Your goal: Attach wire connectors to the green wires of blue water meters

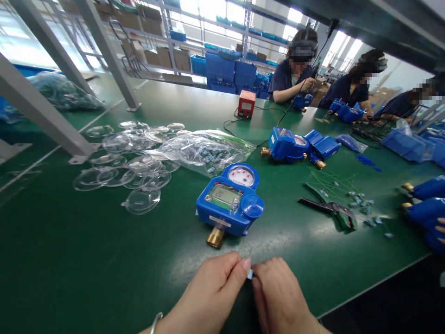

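Note:
My left hand (pixel 212 292) and my right hand (pixel 278 297) meet at the near edge of the green table (pixel 86 260), fingertips pinched together on a tiny pale blue piece (pixel 250 274). A thin wire loop (pixel 245 248) rises from the pinch toward a blue water meter (pixel 230 198) lying just beyond my hands. The meter has a grey display, a round dial and a brass fitting (pixel 215 236) pointing at me.
Clear round plastic lids (pixel 132 162) and a clear bag of small parts (pixel 205 150) lie to the left. Pliers (pixel 330 208), green wires and small seals lie to the right. More blue meters (pixel 295 146) sit farther back, where three people work. A red box (pixel 246 103) stands mid-table.

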A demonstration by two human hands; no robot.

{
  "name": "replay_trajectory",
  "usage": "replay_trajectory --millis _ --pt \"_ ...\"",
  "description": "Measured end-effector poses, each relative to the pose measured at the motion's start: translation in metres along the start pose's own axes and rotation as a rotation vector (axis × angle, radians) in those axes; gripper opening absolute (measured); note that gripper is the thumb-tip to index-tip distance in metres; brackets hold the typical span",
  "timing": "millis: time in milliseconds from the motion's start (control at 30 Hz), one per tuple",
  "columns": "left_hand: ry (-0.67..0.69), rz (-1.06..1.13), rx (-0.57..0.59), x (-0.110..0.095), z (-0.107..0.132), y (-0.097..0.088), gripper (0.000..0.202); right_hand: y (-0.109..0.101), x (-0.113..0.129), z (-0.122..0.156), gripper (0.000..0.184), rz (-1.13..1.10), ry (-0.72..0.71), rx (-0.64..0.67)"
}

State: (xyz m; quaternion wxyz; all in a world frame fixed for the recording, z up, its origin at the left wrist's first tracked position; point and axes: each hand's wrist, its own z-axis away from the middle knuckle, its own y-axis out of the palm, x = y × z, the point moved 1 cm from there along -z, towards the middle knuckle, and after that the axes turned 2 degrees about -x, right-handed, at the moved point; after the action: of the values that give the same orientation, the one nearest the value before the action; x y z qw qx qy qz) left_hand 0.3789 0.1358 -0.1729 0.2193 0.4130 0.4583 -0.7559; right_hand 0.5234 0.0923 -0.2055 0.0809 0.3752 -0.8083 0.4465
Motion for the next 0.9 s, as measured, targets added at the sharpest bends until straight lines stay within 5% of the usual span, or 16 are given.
replay_trajectory --millis 100,200,433,500,633,733,800,900 --pt "-0.030 0.093 0.033 -0.001 -0.002 0.000 0.042 -0.001 -0.003 0.000 0.015 0.172 -0.180 0.007" --pt "-0.037 0.114 0.053 -0.002 -0.001 0.002 0.042 -0.002 -0.004 -0.004 0.016 0.140 -0.177 0.052" --pt "0.056 -0.018 -0.008 -0.002 0.001 0.000 0.036 0.008 -0.002 -0.010 0.036 -0.759 0.595 0.383" --pt "0.063 -0.020 -0.005 -0.002 -0.002 -0.001 0.037 0.008 -0.002 -0.009 0.032 -0.640 0.569 0.352" --pt "0.011 0.005 -0.013 -0.001 -0.006 -0.001 0.039 0.000 -0.002 -0.007 0.017 0.058 0.021 0.050" --pt "-0.017 0.048 -0.010 0.000 -0.005 0.002 0.039 -0.002 -0.001 -0.007 0.020 0.245 -0.194 0.048" --pt "-0.018 0.038 -0.012 0.000 -0.003 0.003 0.038 -0.002 -0.001 -0.010 0.021 0.159 -0.160 0.070" --pt "0.020 -0.025 -0.019 -0.001 -0.001 0.002 0.036 0.001 -0.004 -0.015 0.022 -0.336 0.273 0.247"
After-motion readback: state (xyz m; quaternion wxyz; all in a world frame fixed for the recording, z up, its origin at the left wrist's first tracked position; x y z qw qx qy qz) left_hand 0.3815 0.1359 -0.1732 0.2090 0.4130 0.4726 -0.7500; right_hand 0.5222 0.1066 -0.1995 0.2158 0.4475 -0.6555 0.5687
